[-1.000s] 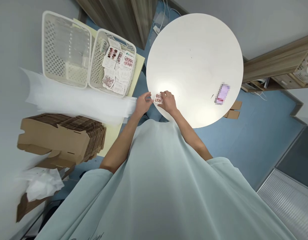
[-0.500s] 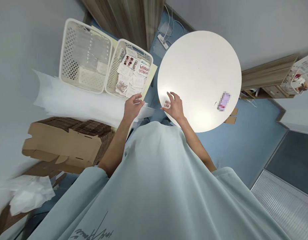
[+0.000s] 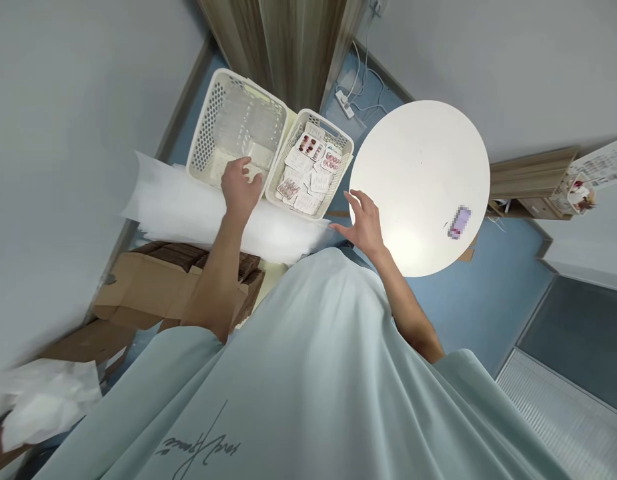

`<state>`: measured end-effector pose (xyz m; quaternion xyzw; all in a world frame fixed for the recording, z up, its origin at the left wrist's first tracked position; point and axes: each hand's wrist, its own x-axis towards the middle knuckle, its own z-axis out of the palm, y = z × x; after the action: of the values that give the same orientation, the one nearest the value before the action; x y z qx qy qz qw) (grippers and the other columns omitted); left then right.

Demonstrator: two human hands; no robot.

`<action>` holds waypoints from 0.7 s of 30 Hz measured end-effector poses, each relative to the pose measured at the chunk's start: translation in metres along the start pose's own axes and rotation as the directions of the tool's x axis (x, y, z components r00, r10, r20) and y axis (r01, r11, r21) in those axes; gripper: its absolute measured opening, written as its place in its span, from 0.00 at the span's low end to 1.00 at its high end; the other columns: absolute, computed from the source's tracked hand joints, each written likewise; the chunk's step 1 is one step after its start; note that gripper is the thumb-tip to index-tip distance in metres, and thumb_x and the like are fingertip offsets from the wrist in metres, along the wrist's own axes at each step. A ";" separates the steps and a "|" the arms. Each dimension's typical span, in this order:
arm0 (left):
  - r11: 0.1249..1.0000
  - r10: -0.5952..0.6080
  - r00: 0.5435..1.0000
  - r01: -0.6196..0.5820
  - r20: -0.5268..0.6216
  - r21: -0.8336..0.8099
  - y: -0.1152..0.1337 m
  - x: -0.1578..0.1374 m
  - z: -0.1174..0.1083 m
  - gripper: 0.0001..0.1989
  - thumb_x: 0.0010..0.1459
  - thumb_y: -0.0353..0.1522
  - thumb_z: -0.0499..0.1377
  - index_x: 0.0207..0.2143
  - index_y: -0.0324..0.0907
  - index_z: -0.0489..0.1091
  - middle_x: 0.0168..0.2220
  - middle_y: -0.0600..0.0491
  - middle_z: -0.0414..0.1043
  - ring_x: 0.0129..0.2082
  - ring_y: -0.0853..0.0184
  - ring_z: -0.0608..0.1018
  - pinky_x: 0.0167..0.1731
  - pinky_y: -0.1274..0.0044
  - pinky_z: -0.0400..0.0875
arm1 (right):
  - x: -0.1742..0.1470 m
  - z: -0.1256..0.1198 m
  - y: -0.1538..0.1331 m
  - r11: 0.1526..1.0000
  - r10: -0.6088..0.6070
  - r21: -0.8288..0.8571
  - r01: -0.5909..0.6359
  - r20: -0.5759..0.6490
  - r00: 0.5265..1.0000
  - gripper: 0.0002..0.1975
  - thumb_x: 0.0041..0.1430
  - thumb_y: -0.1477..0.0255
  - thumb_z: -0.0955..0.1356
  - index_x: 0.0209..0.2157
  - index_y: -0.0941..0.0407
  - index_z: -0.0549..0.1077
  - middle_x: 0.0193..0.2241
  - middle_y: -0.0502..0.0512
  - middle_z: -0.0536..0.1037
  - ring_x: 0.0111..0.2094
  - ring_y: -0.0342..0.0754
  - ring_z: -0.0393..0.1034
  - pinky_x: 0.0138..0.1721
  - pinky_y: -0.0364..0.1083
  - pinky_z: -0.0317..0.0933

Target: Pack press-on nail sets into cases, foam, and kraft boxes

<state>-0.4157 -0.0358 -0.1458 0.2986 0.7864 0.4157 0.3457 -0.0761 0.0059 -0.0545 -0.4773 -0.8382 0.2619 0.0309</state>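
Observation:
My left hand [image 3: 241, 190] is over the front rim of the white left basket [image 3: 200, 137]. Its fingers are apart and nothing shows in them. Clear plastic cases [image 3: 241, 120] lie stacked inside that basket, with a pale box [image 3: 261, 155] beside them. My right hand [image 3: 365, 223] hovers by the left edge of the round white table [image 3: 418, 173], thumb and fingers spread, with nothing visible between them. The right basket [image 3: 346, 143] holds white cards and packs of press-on nails, among them a dark red set [image 3: 309, 145] and a pink set [image 3: 331, 159].
A purple blurred object [image 3: 459, 222] lies on the table's right side. White sheets [image 3: 188, 210] spread below the baskets, with folded cardboard boxes [image 3: 143, 283] nearer me. A power strip [image 3: 344, 105] with cables is on the floor behind. A wooden cabinet [image 3: 533, 167] stands at right.
My left hand has moved left to the left basket. The small nail pack seen at my right hand on the table edge no longer shows. The view has shifted left.

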 end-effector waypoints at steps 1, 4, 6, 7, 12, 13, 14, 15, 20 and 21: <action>0.999 0.027 1.000 -0.027 0.008 0.028 -0.002 0.012 -0.004 0.33 0.58 0.49 0.76 0.59 0.45 0.75 0.66 0.41 0.72 0.68 0.46 0.72 0.72 0.55 0.65 | 0.000 0.000 -0.005 1.000 0.001 0.001 -0.001 0.001 1.000 0.43 0.69 0.49 0.76 0.78 0.46 0.62 0.75 0.66 0.66 0.78 0.70 0.56 0.75 0.74 0.56; 0.980 0.119 0.990 -0.129 0.071 0.154 -0.003 0.043 -0.011 0.34 0.64 0.48 0.75 0.62 0.38 0.71 0.72 0.44 0.65 0.76 0.51 0.60 0.79 0.59 0.48 | -0.002 -0.002 -0.013 1.000 0.009 -0.001 -0.009 0.005 1.000 0.43 0.68 0.52 0.77 0.77 0.47 0.63 0.75 0.66 0.66 0.78 0.69 0.56 0.76 0.73 0.56; 0.958 0.147 0.981 -0.173 0.131 0.226 -0.004 0.057 -0.014 0.34 0.69 0.44 0.72 0.65 0.34 0.66 0.76 0.45 0.60 0.78 0.53 0.55 0.81 0.60 0.41 | -0.005 -0.002 -0.015 1.000 0.021 -0.002 -0.021 0.003 1.000 0.42 0.68 0.53 0.77 0.77 0.48 0.64 0.75 0.67 0.67 0.78 0.69 0.57 0.75 0.72 0.57; 0.952 0.147 0.977 -0.182 0.156 0.247 -0.004 0.062 -0.015 0.33 0.71 0.42 0.71 0.66 0.32 0.65 0.77 0.45 0.59 0.78 0.54 0.54 0.81 0.60 0.39 | -0.007 -0.001 -0.016 1.000 0.031 -0.001 -0.031 0.003 1.000 0.42 0.68 0.53 0.77 0.76 0.48 0.65 0.75 0.67 0.67 0.78 0.69 0.57 0.75 0.72 0.57; 0.951 0.132 0.973 -0.178 0.190 0.251 -0.007 0.065 -0.018 0.31 0.73 0.40 0.69 0.66 0.31 0.64 0.80 0.45 0.55 0.78 0.54 0.52 0.80 0.56 0.37 | -0.015 0.002 -0.014 0.996 0.092 0.023 -0.091 -0.012 0.996 0.40 0.69 0.52 0.76 0.76 0.47 0.66 0.73 0.67 0.69 0.77 0.69 0.60 0.74 0.74 0.58; 0.954 0.134 0.973 -0.178 0.188 0.243 -0.008 0.062 -0.018 0.32 0.72 0.41 0.69 0.66 0.32 0.64 0.80 0.45 0.54 0.78 0.54 0.51 0.80 0.56 0.36 | -0.017 0.003 -0.014 0.995 0.101 0.026 -0.100 -0.017 0.995 0.39 0.69 0.52 0.76 0.75 0.47 0.67 0.73 0.67 0.70 0.76 0.69 0.60 0.74 0.74 0.59; 0.956 0.136 0.973 -0.179 0.188 0.232 -0.009 0.059 -0.019 0.33 0.70 0.43 0.70 0.65 0.32 0.64 0.81 0.45 0.53 0.79 0.53 0.51 0.80 0.55 0.36 | -0.018 0.004 -0.013 0.994 0.107 0.027 -0.107 -0.021 0.994 0.39 0.69 0.53 0.76 0.75 0.47 0.67 0.73 0.67 0.70 0.76 0.69 0.60 0.74 0.73 0.59; 0.959 0.140 0.972 -0.181 0.190 0.219 -0.010 0.055 -0.019 0.34 0.69 0.44 0.71 0.65 0.33 0.65 0.81 0.45 0.52 0.79 0.53 0.50 0.80 0.55 0.35 | -0.019 0.005 -0.013 0.993 0.112 0.025 -0.111 -0.024 0.993 0.39 0.68 0.53 0.77 0.75 0.48 0.67 0.73 0.67 0.70 0.76 0.69 0.60 0.74 0.73 0.59; 0.973 0.168 0.967 -0.194 0.191 0.125 -0.019 0.040 -0.025 0.33 0.66 0.45 0.72 0.63 0.35 0.67 0.80 0.45 0.53 0.80 0.52 0.49 0.80 0.54 0.32 | -0.022 0.007 -0.013 0.993 0.120 0.007 -0.120 -0.028 0.992 0.40 0.68 0.55 0.77 0.75 0.48 0.67 0.73 0.67 0.70 0.76 0.69 0.60 0.74 0.72 0.60; 0.973 0.170 0.967 -0.195 0.188 0.121 -0.021 0.039 -0.026 0.32 0.67 0.45 0.72 0.63 0.35 0.68 0.79 0.45 0.54 0.79 0.52 0.49 0.80 0.54 0.33 | -0.022 0.007 -0.013 0.993 0.117 0.003 -0.117 -0.026 0.993 0.40 0.68 0.55 0.77 0.75 0.47 0.67 0.73 0.67 0.69 0.76 0.68 0.60 0.73 0.72 0.60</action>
<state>-0.4626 -0.0277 -0.1645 0.4289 0.7487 0.3621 0.3525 -0.0764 -0.0200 -0.0503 -0.5289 -0.8082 0.2575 0.0270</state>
